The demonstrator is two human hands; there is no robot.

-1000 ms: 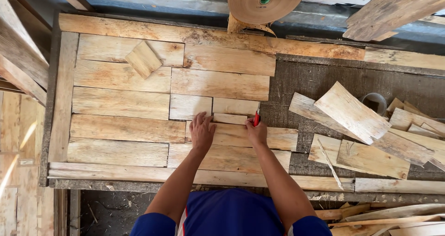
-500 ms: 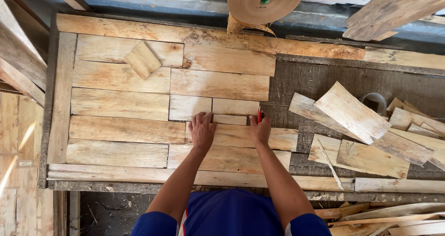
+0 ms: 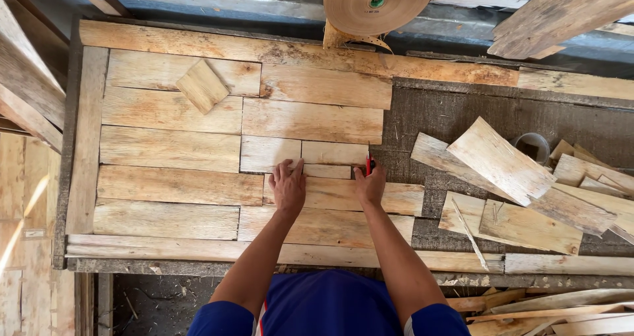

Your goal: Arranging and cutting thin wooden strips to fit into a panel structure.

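Across the worktop (image 3: 456,111), both hands barely moved: left hand (image 3: 288,187) stayed flat on a narrow veneer strip (image 3: 327,171), right hand (image 3: 370,183) gripping a red knife (image 3: 368,159).

tape roll (image 3: 378,2), small cup (image 3: 531,146), loose offcuts (image 3: 500,161)

Long rough workbench (image 3: 456,115) with a dark, worn top. Left half covered edge to edge with flat veneer sheets (image 3: 172,148) laid in rows like a patchwork. One small square offcut (image 3: 203,86) sat tilted on top near the back left. Right side had a loose pile of veneer scraps (image 3: 502,161), overlapping, beside a small round cup (image 3: 532,146).
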